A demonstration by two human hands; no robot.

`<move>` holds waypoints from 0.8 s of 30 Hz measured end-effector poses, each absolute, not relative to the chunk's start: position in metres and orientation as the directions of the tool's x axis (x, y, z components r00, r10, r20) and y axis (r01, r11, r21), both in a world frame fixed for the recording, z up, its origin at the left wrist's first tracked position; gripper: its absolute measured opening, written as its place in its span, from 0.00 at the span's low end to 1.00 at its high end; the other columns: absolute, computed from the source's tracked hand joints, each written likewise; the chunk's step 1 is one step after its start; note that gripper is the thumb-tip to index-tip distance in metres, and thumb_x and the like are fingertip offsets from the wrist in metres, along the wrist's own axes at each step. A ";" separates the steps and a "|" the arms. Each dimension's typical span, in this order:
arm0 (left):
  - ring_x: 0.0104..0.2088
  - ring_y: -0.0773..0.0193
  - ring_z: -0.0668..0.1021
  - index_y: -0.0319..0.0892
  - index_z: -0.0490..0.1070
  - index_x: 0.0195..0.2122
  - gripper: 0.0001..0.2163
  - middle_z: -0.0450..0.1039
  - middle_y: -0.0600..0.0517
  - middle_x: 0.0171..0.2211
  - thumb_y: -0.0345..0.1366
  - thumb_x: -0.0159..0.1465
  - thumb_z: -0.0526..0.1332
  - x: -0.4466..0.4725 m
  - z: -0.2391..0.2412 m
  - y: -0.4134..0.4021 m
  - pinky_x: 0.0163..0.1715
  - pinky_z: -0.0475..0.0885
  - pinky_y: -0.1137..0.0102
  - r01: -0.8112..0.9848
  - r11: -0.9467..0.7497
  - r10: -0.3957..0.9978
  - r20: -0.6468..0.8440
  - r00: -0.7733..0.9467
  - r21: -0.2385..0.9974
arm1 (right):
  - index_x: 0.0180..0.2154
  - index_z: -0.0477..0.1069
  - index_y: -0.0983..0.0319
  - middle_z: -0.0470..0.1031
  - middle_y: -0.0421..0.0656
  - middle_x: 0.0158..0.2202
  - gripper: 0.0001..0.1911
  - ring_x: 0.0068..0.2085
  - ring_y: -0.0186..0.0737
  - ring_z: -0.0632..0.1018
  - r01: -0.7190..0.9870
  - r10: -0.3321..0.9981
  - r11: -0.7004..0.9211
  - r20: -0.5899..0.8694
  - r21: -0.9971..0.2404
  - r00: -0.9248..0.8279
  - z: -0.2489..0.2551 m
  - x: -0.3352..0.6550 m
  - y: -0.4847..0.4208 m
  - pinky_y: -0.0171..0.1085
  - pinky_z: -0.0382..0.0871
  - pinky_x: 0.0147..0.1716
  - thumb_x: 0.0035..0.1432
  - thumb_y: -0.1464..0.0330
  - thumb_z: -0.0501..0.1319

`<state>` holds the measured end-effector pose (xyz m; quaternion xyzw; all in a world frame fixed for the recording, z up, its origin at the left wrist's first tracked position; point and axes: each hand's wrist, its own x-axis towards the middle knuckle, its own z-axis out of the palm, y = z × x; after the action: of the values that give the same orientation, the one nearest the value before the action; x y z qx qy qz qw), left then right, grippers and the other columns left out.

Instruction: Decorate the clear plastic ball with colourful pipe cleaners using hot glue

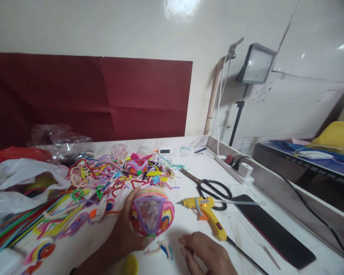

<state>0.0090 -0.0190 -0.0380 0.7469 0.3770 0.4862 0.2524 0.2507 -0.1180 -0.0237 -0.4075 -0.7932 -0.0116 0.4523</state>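
Note:
My left hand (128,221) is wrapped around a round craft piece covered in colourful pipe cleaners (168,208), gripping its left side and underside. A purple-edged, clear triangular panel on it faces me. My right hand (208,254) is just above the table at the lower right, holding nothing, its fingers loosely bent and apart. Between the hands lie small pipe cleaner scraps (165,250) in white and blue. A yellow hot glue gun (210,214) rests beyond my right hand. At the bottom edge sits a yellow round object (130,264), partly cut off.
Black-handled scissors (215,187) lie behind the glue gun, with a long black pad (272,231) to their right. A pile of pipe cleaners (97,172) and a similar craft piece (136,165) fill the back left. A power strip (237,170) runs along the right ledge.

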 end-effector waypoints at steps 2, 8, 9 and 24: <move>0.59 0.38 0.71 0.52 0.46 0.64 0.50 0.63 0.42 0.60 0.34 0.42 0.71 0.009 -0.037 -0.019 0.57 0.71 0.49 0.320 -0.590 0.807 0.529 0.264 0.741 | 0.39 0.72 0.58 0.78 0.40 0.28 0.08 0.29 0.35 0.81 0.682 0.687 0.637 0.666 -0.359 -0.291 -0.014 0.252 -0.117 0.28 0.74 0.29 0.62 0.75 0.56; 0.57 0.41 0.73 0.52 0.49 0.63 0.46 0.65 0.44 0.58 0.36 0.44 0.72 0.014 -0.029 -0.027 0.56 0.72 0.52 0.229 -0.696 0.708 0.597 0.377 0.681 | 0.35 0.75 0.59 0.79 0.42 0.29 0.11 0.29 0.37 0.80 0.741 0.790 0.510 0.580 -0.438 -0.200 0.025 0.266 -0.086 0.32 0.72 0.29 0.64 0.71 0.54; 0.57 0.42 0.73 0.52 0.49 0.63 0.47 0.65 0.44 0.58 0.36 0.44 0.72 0.015 -0.028 -0.028 0.56 0.71 0.52 0.226 -0.704 0.699 0.602 0.387 0.673 | 0.34 0.76 0.59 0.79 0.42 0.29 0.12 0.28 0.37 0.79 0.753 0.799 0.497 0.566 -0.430 -0.204 0.030 0.268 -0.076 0.33 0.71 0.29 0.63 0.71 0.54; 0.58 0.39 0.70 0.54 0.51 0.62 0.49 0.61 0.44 0.59 0.34 0.40 0.73 0.020 -0.032 -0.032 0.59 0.67 0.50 0.154 -0.734 0.649 0.617 0.446 0.661 | 0.39 0.78 0.63 0.81 0.45 0.38 0.07 0.38 0.39 0.80 0.843 0.889 0.440 0.288 -0.311 -0.357 0.040 0.265 0.040 0.37 0.73 0.40 0.63 0.75 0.60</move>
<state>0.0203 -0.0318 -0.0321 0.8073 0.2486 0.4641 0.2665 0.2646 0.0403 0.0399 -0.5265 -0.8220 0.0546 0.2099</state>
